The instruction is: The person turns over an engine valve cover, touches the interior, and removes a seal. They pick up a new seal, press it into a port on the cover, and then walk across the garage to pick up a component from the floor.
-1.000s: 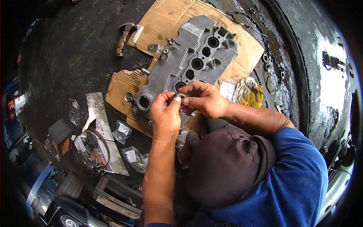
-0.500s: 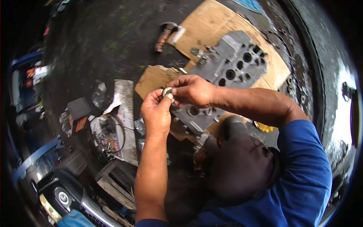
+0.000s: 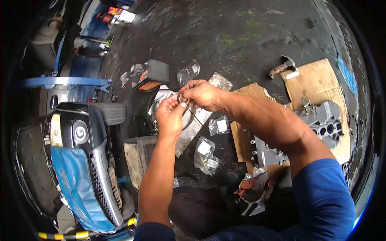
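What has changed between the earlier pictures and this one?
The view has turned left, and the left hand and right hand have swung left with the metal ring, from in front of the metal housing to in front of the paper sheets. Both hands still grip the ring; the housing still lies on the cardboard, the hammer by its edge.

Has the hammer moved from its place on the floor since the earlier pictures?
No. Judged by the cardboard, the hammer lies as before: head by the edge with the white patch, handle over dark floor.
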{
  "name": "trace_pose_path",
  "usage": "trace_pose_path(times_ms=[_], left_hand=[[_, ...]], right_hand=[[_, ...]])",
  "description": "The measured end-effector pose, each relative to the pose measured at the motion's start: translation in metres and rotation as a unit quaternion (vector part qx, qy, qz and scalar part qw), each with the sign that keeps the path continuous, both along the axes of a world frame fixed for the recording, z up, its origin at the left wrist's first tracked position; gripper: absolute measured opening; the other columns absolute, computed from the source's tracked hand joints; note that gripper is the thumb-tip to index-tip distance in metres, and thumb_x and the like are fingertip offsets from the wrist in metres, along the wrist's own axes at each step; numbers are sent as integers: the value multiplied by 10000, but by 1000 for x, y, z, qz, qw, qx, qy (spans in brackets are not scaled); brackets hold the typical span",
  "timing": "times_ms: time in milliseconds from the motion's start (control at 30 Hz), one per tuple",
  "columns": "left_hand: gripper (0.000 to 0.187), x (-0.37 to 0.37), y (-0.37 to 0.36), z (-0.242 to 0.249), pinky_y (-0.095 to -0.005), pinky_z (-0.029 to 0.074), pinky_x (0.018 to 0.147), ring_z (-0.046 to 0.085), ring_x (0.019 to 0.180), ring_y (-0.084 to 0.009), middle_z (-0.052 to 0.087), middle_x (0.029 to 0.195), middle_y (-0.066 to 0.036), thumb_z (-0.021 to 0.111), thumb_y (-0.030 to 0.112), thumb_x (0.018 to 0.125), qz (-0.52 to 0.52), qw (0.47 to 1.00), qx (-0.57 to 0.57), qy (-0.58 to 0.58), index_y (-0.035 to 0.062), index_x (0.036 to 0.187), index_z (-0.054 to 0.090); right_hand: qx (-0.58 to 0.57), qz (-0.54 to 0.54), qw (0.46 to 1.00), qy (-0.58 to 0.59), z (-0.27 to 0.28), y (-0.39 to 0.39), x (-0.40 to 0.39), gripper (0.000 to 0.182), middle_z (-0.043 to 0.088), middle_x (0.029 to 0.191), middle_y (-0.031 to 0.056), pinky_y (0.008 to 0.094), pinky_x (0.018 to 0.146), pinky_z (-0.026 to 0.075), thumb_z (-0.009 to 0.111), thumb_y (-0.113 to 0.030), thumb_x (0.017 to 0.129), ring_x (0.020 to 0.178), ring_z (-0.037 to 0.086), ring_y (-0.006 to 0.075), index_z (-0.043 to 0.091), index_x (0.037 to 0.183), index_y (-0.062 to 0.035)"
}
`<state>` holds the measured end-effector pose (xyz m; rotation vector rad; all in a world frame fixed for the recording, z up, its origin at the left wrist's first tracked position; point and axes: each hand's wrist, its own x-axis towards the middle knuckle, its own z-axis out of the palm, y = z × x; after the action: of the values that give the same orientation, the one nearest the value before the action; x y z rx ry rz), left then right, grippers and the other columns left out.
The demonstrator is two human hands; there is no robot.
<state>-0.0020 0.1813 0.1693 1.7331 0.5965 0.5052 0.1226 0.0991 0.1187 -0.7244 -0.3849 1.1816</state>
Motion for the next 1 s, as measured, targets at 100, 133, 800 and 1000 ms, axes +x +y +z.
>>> trace_pose_path(times_ms=[100,133,800,1000], left_hand=[[243,-9,0,2,-227,496,729,623,824,-120,661,962,-95,642,-70,839,15,1000,25,4,-45,1074,583],[244,-12,-2,0,-234,501,742,627,831,-126,661,968,-101,640,-74,840,23,999,32,20,-50,1076,583],[303,-35,14,1,-240,515,759,618,834,-124,648,951,-85,660,-95,806,23,999,41,-26,-67,1101,595],[288,-37,13,1,-244,522,766,629,831,-135,651,952,-95,640,-91,827,36,998,40,-20,-67,1109,586]], right_hand=[[27,-7,999,35,-6,10,-16,170,597,739,12,232,470,386,619,-77,800,557,500,93,596,965,-44],[30,-13,998,48,-10,11,-20,170,593,734,11,232,463,380,614,-74,795,553,493,92,593,962,-49],[56,-33,993,102,2,25,-49,60,559,690,9,226,432,318,572,-61,801,508,434,76,579,860,-71],[67,-43,992,102,3,26,-52,41,570,705,19,227,424,322,562,-43,806,517,451,79,578,841,-58]])
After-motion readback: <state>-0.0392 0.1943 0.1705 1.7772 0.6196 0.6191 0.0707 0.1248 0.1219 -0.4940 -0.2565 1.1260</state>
